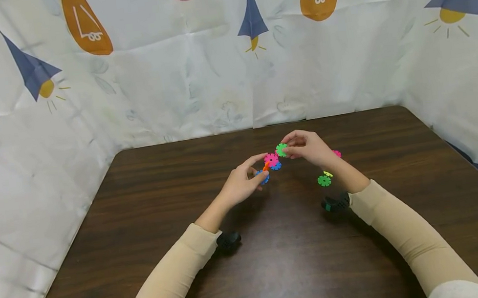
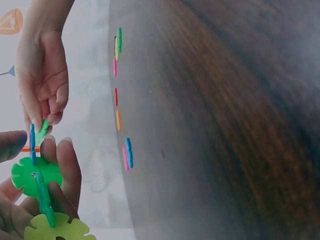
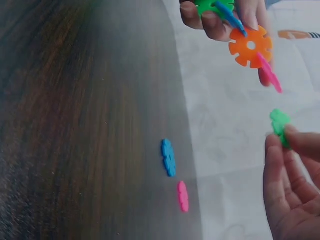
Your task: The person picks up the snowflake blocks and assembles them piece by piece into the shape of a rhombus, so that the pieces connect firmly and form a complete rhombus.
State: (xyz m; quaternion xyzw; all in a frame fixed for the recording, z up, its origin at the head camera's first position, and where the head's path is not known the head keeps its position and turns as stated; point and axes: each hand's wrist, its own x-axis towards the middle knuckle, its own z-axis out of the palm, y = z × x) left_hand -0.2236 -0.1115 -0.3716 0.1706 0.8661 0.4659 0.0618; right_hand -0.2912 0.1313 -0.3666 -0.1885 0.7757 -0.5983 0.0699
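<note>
Above the dark wooden counter [image 1: 149,218], the left hand [image 1: 243,184] pinched a cluster of joined plastic discs [image 1: 270,161], pink, blue, orange and green. Just to the right of that cluster, the right hand [image 1: 310,148] pinched a single green disc [image 1: 282,149] between fingertips, close to the cluster's pink disc. Loose discs [image 1: 324,180] lay on the counter beyond the cluster to the right, beside the right wrist. A white lamp-patterned cloth [image 1: 214,83] stood behind.

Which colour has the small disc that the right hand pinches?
Green; the disc shows best in the right wrist view.
</note>
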